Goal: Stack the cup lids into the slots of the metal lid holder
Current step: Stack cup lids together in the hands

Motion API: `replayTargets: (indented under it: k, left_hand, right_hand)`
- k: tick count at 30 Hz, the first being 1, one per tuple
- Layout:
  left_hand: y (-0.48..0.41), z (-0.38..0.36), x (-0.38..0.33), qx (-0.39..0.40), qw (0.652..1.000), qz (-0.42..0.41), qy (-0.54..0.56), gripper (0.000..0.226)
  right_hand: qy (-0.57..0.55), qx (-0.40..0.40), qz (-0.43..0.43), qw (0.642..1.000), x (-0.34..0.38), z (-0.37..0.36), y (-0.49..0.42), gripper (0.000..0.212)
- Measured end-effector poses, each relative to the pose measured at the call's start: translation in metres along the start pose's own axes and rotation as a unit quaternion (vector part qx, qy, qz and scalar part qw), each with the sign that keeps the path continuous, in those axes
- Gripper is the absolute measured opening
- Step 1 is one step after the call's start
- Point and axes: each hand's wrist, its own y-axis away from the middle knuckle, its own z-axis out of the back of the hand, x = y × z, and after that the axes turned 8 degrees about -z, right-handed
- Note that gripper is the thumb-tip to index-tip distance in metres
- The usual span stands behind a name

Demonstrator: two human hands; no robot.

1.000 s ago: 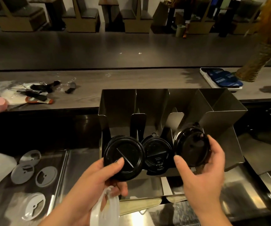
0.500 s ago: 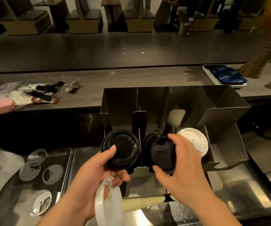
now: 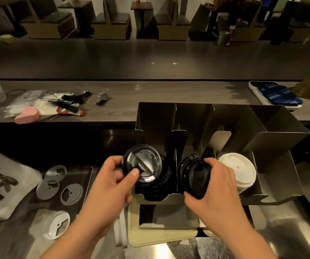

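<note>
The metal lid holder (image 3: 281,135) stands on the counter in front of me, its slots divided by upright plates. My left hand (image 3: 111,186) grips a black flat lid (image 3: 145,162) by its edge, thumb on top, above the black lids in the left slot (image 3: 161,186). My right hand (image 3: 219,186) clasps a stack of black domed lids (image 3: 193,178) at the middle slot. White domed lids (image 3: 238,171) fill the slot to the right. A clear plastic sleeve (image 3: 120,234) hangs under my left wrist.
Grey and clear flat lids (image 3: 55,182) lie loose on the steel surface at the left, beside a white bag (image 3: 4,186). The wooden ledge behind holds tools, a pink sponge (image 3: 27,113) and a tray of blue packets (image 3: 275,94). A beige board (image 3: 159,236) sits below the holder.
My left hand has tilted its black lid so the top faces up. The right hand has pushed the black domed stack deeper into the middle slot. The view has shifted left.
</note>
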Motion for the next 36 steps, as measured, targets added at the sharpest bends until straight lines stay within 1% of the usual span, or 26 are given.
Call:
replayTargets:
  k: [2, 4, 5, 8, 11, 13, 17, 22, 24, 26, 28, 32, 35, 36]
  left_hand:
    - [-0.004, -0.003, 0.001, 0.009, 1.0, -0.016, -0.026, 0.034]
    - [-0.008, -0.006, 0.002, 0.027, 0.997, -0.035, -0.069, 0.054]
    - [-0.01, -0.006, 0.004, 0.04, 0.995, -0.045, -0.084, 0.06]
    - [-0.018, -0.007, 0.013, 0.058, 0.983, -0.061, -0.164, 0.057]
    - [-0.02, -0.008, 0.016, 0.044, 0.947, -0.095, -0.303, 0.063]
    - [-0.019, -0.009, 0.017, 0.038, 0.927, -0.112, -0.356, 0.064]
    - [-0.02, -0.012, 0.025, 0.039, 0.905, -0.12, -0.406, 0.061]
    - [-0.019, -0.017, 0.028, 0.029, 0.892, -0.173, -0.417, 0.052]
    - [-0.02, -0.021, 0.028, 0.037, 0.875, -0.18, -0.449, 0.055]
    - [-0.021, -0.023, 0.029, 0.037, 0.858, -0.185, -0.478, 0.062]
    - [-0.022, -0.024, 0.03, 0.039, 0.846, -0.192, -0.496, 0.062]
    - [-0.022, -0.019, 0.034, 0.047, 0.839, -0.192, -0.507, 0.056]
    - [-0.019, -0.018, 0.035, 0.07, 0.832, -0.212, -0.508, 0.064]
    - [-0.017, -0.017, 0.034, 0.08, 0.841, -0.214, -0.491, 0.068]
  right_hand:
    - [-0.014, -0.01, -0.001, 1.0, 0.001, 0.003, 0.0, 0.089]
    - [-0.045, -0.016, -0.011, 0.999, 0.003, 0.006, 0.001, 0.091]
    - [-0.066, -0.013, -0.02, 0.998, 0.002, 0.007, 0.002, 0.092]
    - [-0.114, 0.008, -0.043, 0.993, 0.001, 0.01, 0.004, 0.093]
    - [-0.137, 0.025, -0.047, 0.989, 0.002, 0.007, 0.007, 0.093]
    - [-0.146, 0.028, -0.049, 0.988, 0.003, 0.005, 0.008, 0.093]
    - [-0.155, 0.022, -0.055, 0.986, 0.004, 0.004, 0.008, 0.092]
    - [-0.125, 0.027, -0.046, 0.991, 0.008, 0.003, 0.005, 0.093]
    - [-0.112, 0.027, -0.043, 0.992, 0.009, 0.003, 0.005, 0.093]
    - [-0.111, 0.022, -0.044, 0.993, 0.009, 0.004, 0.005, 0.093]
    - [-0.118, 0.02, -0.048, 0.992, 0.012, 0.005, 0.004, 0.094]
    - [-0.123, 0.03, -0.025, 0.992, 0.026, 0.007, -0.002, 0.089]
    - [-0.105, 0.039, 0.002, 0.994, 0.039, 0.004, -0.009, 0.089]
    - [-0.099, 0.047, 0.005, 0.994, 0.043, 0.003, -0.011, 0.089]
